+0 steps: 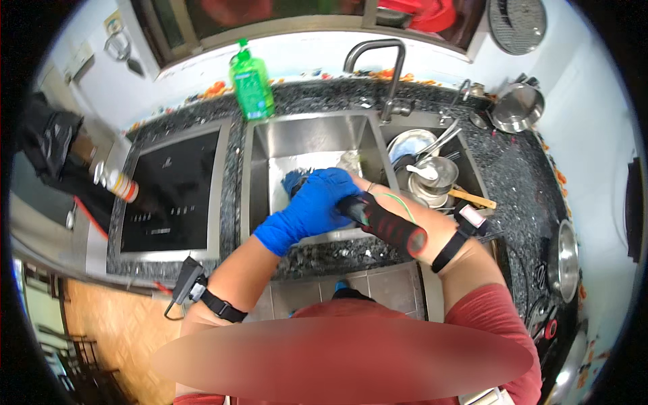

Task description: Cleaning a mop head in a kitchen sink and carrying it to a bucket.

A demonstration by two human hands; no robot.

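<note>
My left hand (321, 202), in a blue rubber glove, is over the near part of the stainless steel sink basin (314, 134). Its fingers close around the upper end of a black handle with dark red bands (395, 228), which slants down to the right above my right forearm. My right hand (358, 183) reaches in bare from the right; only its wrist side shows, and its fingers are hidden behind the glove. A dark blue, rough-textured thing (292, 182) lies just beyond the glove in the basin; its kind is unclear. A pale, crumpled thing (349, 161) lies near the basin's right side.
A green soap bottle (251, 86) stands behind the sink's left corner. The faucet (395, 76) rises behind the divider. Bowls, a strainer (441, 173) and utensils crowd the right basin. Left is a black cooktop (172, 192) with a spray bottle (117, 183). Steel pans (519, 109) stand right.
</note>
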